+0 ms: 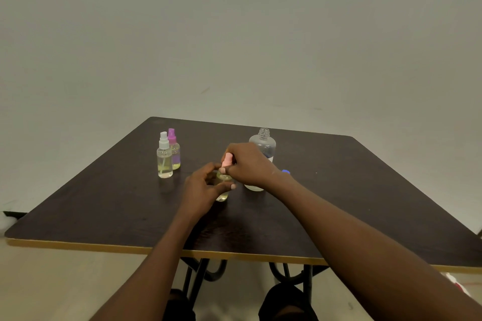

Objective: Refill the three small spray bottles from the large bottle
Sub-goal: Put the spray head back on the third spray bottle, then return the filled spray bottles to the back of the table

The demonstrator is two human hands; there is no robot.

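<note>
Bare forearms point(365, 242) cross a dark table point(104, 203). The left hand point(200, 187) wraps the small spray bottle point(222, 194), upright between both hands; the right hand point(250, 164) pinches its pink spray head point(227, 159), pointing up. Just behind stands the large bottle point(263, 143) (uncapped). Farther left stand the white-topped bottle point(164, 161) and the purple-topped bottle point(174, 151), side by side.

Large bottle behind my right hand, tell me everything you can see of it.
The large bottle is clear plastic, round-shouldered, with a bare threaded neck and no cap. It stands upright on the dark table, toward the far side. The right hand, gripping the pink-topped spray bottle, hides its middle; whether they touch is unclear. Its base looks whitish.
</note>
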